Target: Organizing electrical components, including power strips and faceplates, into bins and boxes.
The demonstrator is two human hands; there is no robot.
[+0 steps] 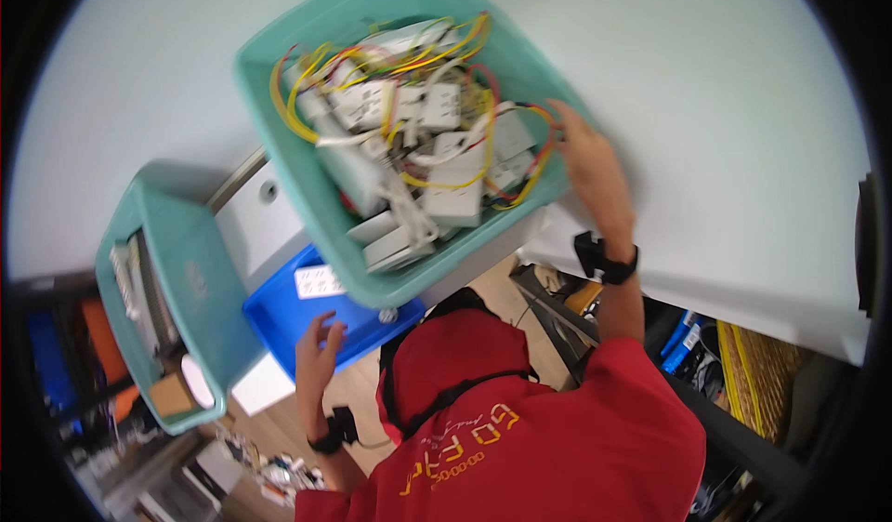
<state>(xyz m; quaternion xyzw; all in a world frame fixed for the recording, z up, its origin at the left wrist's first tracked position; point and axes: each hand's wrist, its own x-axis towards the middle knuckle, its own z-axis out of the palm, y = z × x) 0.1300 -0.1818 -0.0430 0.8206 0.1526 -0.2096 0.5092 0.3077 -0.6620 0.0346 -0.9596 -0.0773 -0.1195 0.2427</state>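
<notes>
Red shirt [576,438] nearest, the right grip [592,161] meets the right side of the green bin [372,286], probably steadying it, closure unclear, while the left grip [317,355] hangs open.

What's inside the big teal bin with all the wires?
The bin holds white socket blocks and pale boxes, with yellow wires tangled over them. What lies underneath is covered, so I can't tell.
</notes>
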